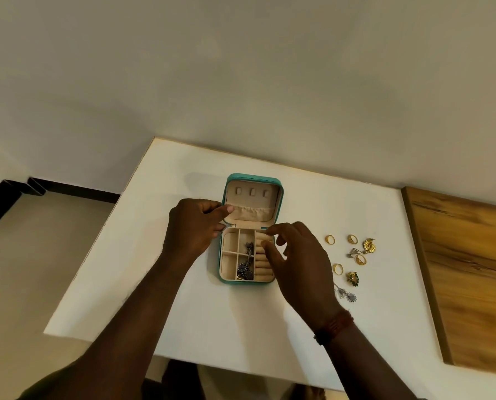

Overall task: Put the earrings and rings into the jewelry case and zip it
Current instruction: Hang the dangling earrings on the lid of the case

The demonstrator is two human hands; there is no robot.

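Left hand (192, 229) grips open jewelry case (252, 178); right hand (298, 255) over ring rolls (259, 265), pinch unclear. Loose rings (330, 239), earrings (369, 246) on bench (183, 298) beside wood board (472, 269).

No text, brand or number can be read on the jewelry case (252, 202).

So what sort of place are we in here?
Likely a room in a home, not a workshop: a plain white tabletop against a bare pale wall, a wood-grain board at its right edge, dark skirting along the floor at left.
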